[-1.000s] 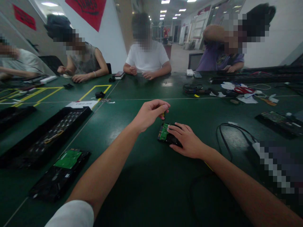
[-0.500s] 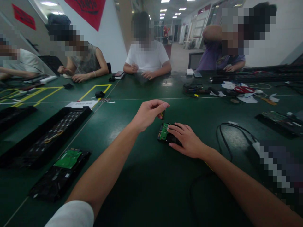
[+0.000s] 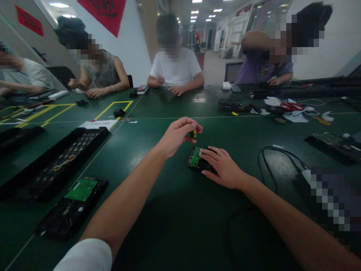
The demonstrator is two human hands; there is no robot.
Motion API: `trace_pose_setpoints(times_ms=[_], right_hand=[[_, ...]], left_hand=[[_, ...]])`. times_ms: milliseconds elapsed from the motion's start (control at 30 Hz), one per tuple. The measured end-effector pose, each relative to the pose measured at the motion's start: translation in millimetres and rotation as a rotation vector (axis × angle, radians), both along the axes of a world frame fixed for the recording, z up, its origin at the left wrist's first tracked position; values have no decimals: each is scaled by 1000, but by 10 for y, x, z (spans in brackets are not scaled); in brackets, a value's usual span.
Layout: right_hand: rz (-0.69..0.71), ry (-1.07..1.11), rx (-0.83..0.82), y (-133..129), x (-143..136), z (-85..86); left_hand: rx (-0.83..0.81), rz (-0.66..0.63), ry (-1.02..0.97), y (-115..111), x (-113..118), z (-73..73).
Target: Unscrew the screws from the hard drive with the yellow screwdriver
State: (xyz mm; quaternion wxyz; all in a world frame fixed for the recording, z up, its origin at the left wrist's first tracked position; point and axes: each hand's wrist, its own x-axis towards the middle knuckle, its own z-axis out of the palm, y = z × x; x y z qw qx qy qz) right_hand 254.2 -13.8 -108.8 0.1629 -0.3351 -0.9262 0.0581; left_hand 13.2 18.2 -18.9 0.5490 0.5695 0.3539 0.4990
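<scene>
A hard drive [image 3: 195, 158] with a green circuit board lies on the table in front of me. My right hand [image 3: 220, 165] presses over it, fingers across its top and thumb along the near side, covering its right part. Above the drive's far edge, my left hand [image 3: 184, 133] pinches a small screwdriver [image 3: 193, 133] with a yellow and black handle. Its thin shaft points down at the drive's far edge; whether the tip sits in a screw is too small to tell.
At left lie another drive in a black caddy [image 3: 81, 190] and a long black tray [image 3: 56, 162]. A black cable [image 3: 262, 150] loops at right, near another drive unit [image 3: 334, 146]. Papers and wires [image 3: 293, 109] lie at the far right. Several people sit opposite.
The fingers of my left hand have shifted around the screwdriver, so more of its yellow and black handle shows. My right hand and the hard drive stay in place.
</scene>
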Motion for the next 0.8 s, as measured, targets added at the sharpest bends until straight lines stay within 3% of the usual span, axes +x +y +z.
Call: trace_pose_setpoints(times_ms=[167, 567, 800], right_hand=[[3, -2, -2, 0, 1, 1], [3, -5, 8, -3, 4, 3], [0, 3, 6, -6, 1, 9]], left_hand=[[82, 84, 118, 31, -28, -14], [10, -52, -42, 17, -2, -2], [79, -7, 69, 1, 13, -10]])
